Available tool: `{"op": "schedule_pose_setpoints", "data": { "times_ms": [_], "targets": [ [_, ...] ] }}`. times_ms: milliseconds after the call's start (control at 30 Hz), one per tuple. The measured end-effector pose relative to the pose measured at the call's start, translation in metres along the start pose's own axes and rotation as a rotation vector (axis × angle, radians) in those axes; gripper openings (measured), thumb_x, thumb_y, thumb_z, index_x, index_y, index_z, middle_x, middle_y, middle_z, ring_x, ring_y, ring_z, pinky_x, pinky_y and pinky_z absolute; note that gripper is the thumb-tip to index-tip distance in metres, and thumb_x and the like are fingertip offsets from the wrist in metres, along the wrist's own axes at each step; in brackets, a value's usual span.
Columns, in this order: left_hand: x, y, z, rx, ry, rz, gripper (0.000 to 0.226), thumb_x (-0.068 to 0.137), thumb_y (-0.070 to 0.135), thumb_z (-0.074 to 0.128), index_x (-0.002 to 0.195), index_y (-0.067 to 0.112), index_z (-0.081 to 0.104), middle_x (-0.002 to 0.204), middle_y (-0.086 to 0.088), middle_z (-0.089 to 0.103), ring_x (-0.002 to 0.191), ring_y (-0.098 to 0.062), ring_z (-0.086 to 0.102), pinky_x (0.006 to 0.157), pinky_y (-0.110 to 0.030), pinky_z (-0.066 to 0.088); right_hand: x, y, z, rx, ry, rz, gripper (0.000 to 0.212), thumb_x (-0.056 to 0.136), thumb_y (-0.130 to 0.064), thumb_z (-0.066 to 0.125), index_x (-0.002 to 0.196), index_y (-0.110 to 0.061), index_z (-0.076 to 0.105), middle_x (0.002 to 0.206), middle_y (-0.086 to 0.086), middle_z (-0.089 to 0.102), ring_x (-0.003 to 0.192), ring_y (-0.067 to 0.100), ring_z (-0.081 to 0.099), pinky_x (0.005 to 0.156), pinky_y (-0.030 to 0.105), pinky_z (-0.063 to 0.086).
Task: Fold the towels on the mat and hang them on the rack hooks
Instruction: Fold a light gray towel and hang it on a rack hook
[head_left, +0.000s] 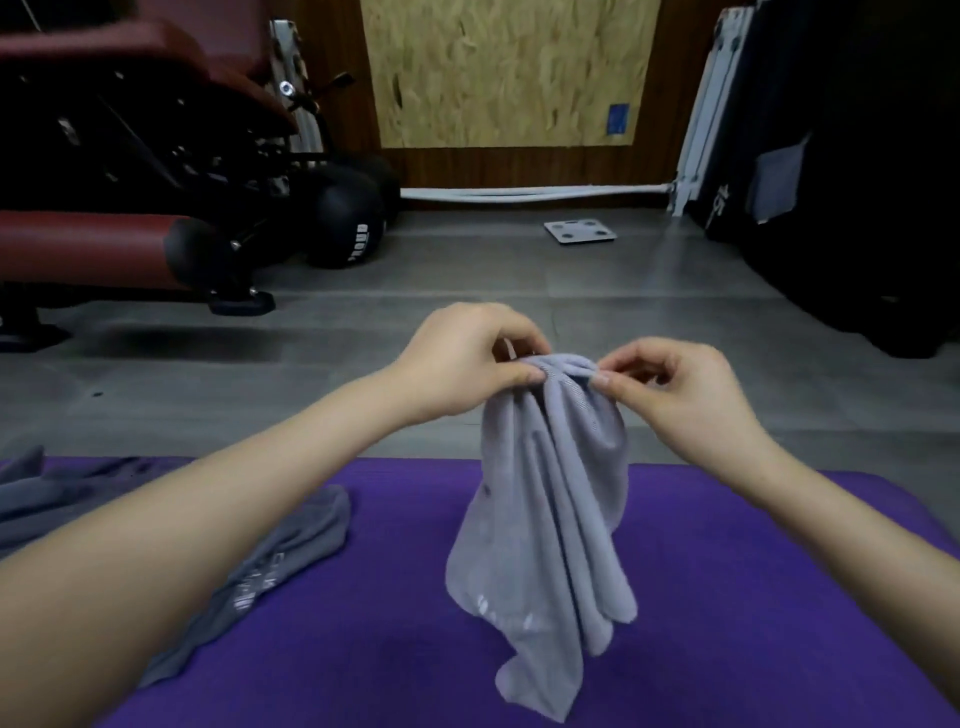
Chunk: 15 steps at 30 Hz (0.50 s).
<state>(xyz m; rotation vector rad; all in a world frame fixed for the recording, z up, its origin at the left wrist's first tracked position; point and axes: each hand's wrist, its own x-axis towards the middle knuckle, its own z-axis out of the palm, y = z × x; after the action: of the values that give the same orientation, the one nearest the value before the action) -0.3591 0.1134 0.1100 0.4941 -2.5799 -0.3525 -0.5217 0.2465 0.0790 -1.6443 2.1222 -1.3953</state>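
A light grey towel (545, 525) hangs bunched above the purple mat (727, 597), its lower end trailing toward the mat. My left hand (462, 358) pinches its top edge on the left, and my right hand (685, 389) pinches the same edge on the right, the two hands close together. A darker grey towel (291, 551) with white lettering lies crumpled on the mat at the left, partly hidden under my left forearm. Another grey towel (47, 493) lies at the mat's far left edge. No rack or hooks are in view.
Beyond the mat is grey floor with a white scale (579, 231) near the back wall. A red padded weight bench (104, 244) and black medicine balls (348, 223) stand at the back left. Dark equipment (857, 182) fills the back right.
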Motion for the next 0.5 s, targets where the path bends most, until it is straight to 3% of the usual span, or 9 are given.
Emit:
{"op": "schedule_pose_setpoints", "data": {
  "times_ms": [100, 233, 300, 367, 500],
  "targets": [
    [0.007, 0.017, 0.057, -0.075, -0.18, 0.022, 0.016, 0.076, 0.023, 0.074, 0.092, 0.02, 0.073, 0.08, 0.014, 0.061, 0.073, -0.001, 0.054, 0.064, -0.011, 0.037, -0.032, 0.043, -0.022, -0.154, -0.114, 0.036, 0.007, 0.077, -0.031, 0.075, 0.072, -0.031, 0.07, 0.067, -0.015, 0.068, 0.063, -0.004, 0.059, 0.061, 0.016, 0.044],
    [-0.029, 0.019, 0.146, -0.005, -0.661, 0.024, 0.02, 0.077, 0.024, 0.072, 0.097, 0.02, 0.071, 0.094, 0.005, 0.069, 0.08, -0.003, 0.056, 0.072, -0.024, 0.043, -0.083, 0.109, -0.023, -0.202, -0.578, 0.195, 0.016, 0.08, -0.028, 0.071, 0.067, -0.037, 0.068, 0.07, -0.02, 0.068, 0.068, -0.001, 0.06, 0.07, 0.026, 0.05],
    [-0.053, 0.013, 0.178, 0.063, -0.876, 0.013, 0.019, 0.08, 0.023, 0.067, 0.098, 0.021, 0.071, 0.097, 0.006, 0.069, 0.087, -0.01, 0.059, 0.07, -0.022, 0.041, -0.098, 0.144, -0.023, -0.141, -0.541, 0.329, 0.021, 0.082, -0.019, 0.069, 0.065, -0.032, 0.068, 0.066, -0.018, 0.068, 0.063, -0.001, 0.06, 0.074, 0.031, 0.052],
    [-0.071, 0.005, 0.197, 0.082, -0.907, -0.036, 0.018, 0.083, 0.026, 0.064, 0.1, 0.022, 0.07, 0.1, 0.008, 0.067, 0.091, -0.01, 0.059, 0.072, -0.022, 0.041, -0.106, 0.179, -0.022, -0.131, -0.409, 0.424, 0.02, 0.081, -0.014, 0.067, 0.066, -0.027, 0.069, 0.066, -0.014, 0.069, 0.065, 0.001, 0.063, 0.078, 0.036, 0.053],
    [-0.086, -0.013, 0.223, 0.054, -0.674, -0.241, 0.017, 0.088, 0.032, 0.058, 0.093, 0.021, 0.069, 0.093, 0.01, 0.064, 0.087, -0.01, 0.057, 0.079, -0.028, 0.045, -0.119, 0.226, -0.006, -0.163, -0.36, 0.533, 0.008, 0.084, -0.026, 0.067, 0.081, -0.033, 0.067, 0.084, -0.015, 0.07, 0.087, 0.009, 0.066, 0.085, 0.034, 0.051]
  ]
}}
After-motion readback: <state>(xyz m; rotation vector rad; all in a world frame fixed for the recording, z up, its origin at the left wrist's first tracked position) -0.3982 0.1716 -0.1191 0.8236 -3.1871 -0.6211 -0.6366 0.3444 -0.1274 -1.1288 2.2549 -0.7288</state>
